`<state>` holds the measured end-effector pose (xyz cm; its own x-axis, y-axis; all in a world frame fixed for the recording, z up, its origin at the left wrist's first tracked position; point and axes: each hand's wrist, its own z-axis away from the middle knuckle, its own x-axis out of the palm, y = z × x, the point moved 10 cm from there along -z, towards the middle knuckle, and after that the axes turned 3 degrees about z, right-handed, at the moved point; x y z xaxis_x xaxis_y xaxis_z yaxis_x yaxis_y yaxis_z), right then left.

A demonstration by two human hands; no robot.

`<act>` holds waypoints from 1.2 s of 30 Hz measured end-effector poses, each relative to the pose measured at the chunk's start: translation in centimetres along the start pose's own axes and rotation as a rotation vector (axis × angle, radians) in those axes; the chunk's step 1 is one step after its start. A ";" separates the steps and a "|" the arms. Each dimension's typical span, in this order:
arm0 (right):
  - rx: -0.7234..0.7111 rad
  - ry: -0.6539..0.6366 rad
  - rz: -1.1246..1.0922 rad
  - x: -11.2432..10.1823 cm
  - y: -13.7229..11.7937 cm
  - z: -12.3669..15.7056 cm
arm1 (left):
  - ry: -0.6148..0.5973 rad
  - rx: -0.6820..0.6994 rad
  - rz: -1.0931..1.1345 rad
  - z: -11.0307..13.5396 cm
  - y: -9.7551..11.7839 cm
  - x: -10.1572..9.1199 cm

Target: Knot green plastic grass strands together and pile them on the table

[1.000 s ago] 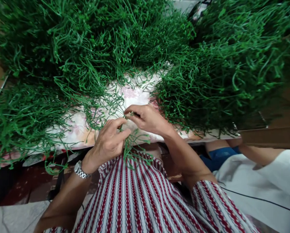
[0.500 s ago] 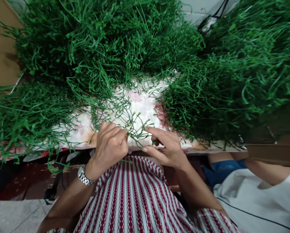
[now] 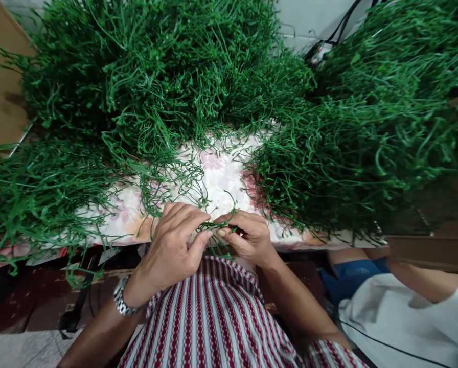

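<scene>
A few thin green stems (image 3: 219, 224), plastic-looking and with small knobbed tips, stretch between my two hands at the table's front edge. My left hand (image 3: 177, 243), wearing a metal watch on its wrist, closes thumb and forefinger around one end of them. From the other side my right hand (image 3: 250, 236) pinches the stems between thumb and fingertips, close to the left fingertips. Some stem ends hang below the fingers over my striped shirt. How the stems join inside the grip is hidden.
A large heap of similar green stems (image 3: 167, 66) rises at the back, with more piled left (image 3: 41, 189) and right (image 3: 351, 158). Underneath is a flowered cloth (image 3: 219, 176). Cardboard (image 3: 2, 76) stands at the left. Another person's arm (image 3: 424, 266) is at the right.
My right hand has moved left and closed from a wide-apart thumb and fingers to a pinch on the stems. My left hand has turned from a fist, its thumb now showing.
</scene>
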<state>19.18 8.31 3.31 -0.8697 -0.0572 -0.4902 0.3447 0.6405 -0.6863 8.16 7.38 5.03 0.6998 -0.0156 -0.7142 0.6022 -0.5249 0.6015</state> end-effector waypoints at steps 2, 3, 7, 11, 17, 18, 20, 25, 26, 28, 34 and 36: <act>-0.009 -0.005 0.002 0.4 0.0 0.0 | -0.044 -0.058 0.136 -0.3 -0.6 0.6; -0.013 -0.006 0.005 0.5 0.0 0.0 | -0.068 -0.096 0.196 -0.3 -1.0 0.9; -0.025 -0.055 0.020 1.3 0.2 0.1 | -0.110 -0.182 0.309 -0.2 -2.0 1.8; -0.048 -0.128 0.020 2.0 0.2 0.2 | -0.151 -0.200 0.312 0.2 -2.1 2.0; -0.132 -0.205 0.157 2.6 -0.6 0.0 | -0.187 -0.238 0.422 0.2 -2.8 2.0; -0.139 -0.227 0.175 2.8 -0.7 0.0 | -0.194 -0.241 0.442 0.1 -2.9 2.0; -0.133 -0.263 0.153 3.2 -0.8 0.0 | -0.216 -0.240 0.485 0.0 -3.1 2.0; 0.006 -0.251 -0.065 3.3 -0.1 -0.1 | -0.330 -0.323 0.508 0.6 -3.8 3.0; 0.033 -0.241 -0.099 3.3 0.1 -0.1 | -0.348 -0.346 0.497 0.7 -4.0 3.2; 0.072 -0.232 -0.133 3.3 0.4 -0.1 | -0.365 -0.368 0.483 1.0 -4.2 3.5; 0.058 -0.347 -0.117 4.4 0.6 0.4 | -0.434 -0.375 0.474 1.6 -4.4 4.4; 0.009 -0.421 -0.064 5.0 0.4 0.7 | -0.461 -0.365 0.482 1.8 -4.3 4.4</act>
<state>15.23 7.73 0.21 -0.6700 -0.4054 -0.6219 0.2997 0.6187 -0.7262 7.97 8.07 -1.38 0.7347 -0.5679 -0.3711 0.4155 -0.0558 0.9079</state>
